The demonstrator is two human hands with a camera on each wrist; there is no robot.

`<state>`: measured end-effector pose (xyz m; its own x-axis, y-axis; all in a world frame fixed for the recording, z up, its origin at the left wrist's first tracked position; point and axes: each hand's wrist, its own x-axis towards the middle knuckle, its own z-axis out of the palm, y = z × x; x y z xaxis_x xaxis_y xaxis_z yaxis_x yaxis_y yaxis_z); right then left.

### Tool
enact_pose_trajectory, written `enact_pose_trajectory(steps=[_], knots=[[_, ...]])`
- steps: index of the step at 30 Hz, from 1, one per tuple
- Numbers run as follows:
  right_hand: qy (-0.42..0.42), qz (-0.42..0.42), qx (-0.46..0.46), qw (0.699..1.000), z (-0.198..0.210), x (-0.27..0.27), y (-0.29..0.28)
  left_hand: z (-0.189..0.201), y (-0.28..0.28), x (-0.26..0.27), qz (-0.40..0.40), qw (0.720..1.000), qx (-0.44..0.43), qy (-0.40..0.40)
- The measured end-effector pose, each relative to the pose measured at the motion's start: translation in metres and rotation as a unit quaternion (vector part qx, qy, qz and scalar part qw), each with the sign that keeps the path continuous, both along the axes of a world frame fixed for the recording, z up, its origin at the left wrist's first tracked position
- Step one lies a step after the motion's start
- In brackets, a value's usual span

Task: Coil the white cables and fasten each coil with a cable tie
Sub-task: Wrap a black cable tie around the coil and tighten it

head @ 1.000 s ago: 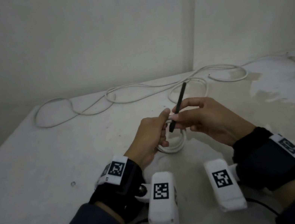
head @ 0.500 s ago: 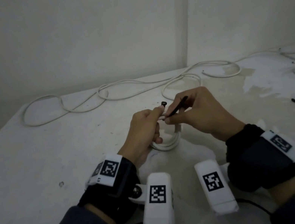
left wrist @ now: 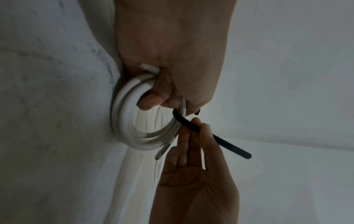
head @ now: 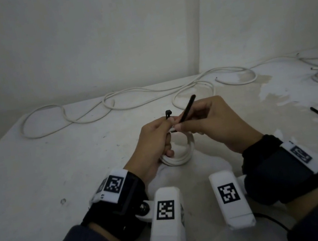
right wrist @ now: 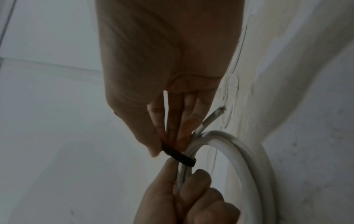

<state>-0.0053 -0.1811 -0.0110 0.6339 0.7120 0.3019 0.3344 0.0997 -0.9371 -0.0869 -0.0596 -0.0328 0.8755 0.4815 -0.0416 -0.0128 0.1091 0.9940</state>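
I see my left hand curled round the small white cable coil above the table, my right hand pinching the thin black plastic cable tie, whose wrap the fingers hide.

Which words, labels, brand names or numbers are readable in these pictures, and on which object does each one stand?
No readable text: no words, brands or numbers.
Left wrist band: a black and white square code pattern only.
Left camera: the same kind of pattern, no letters.
Right camera: pattern only.
Right wrist band: a pattern, seen at an angle and blurred.
Cable tie and coil: no print visible.
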Motion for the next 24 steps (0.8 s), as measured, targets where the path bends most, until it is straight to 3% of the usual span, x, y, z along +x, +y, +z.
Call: enact_pose_trajectory(steps=[7,13,24], knots=[[0.094,-0.009,0.043,0.995,0.007,-0.007,0.001,0.001,0.0,0.0,-0.006,1.0,0.022,-0.008],[0.112,-0.051,0.041,0.992,0.009,-0.004,0.002,0.001,-0.005,0.001,-0.019,0.998,0.061,-0.026],[0.057,-0.009,-0.033,0.998,0.013,-0.007,-0.001,-0.004,-0.003,0.002,-0.031,0.996,0.072,-0.043]])
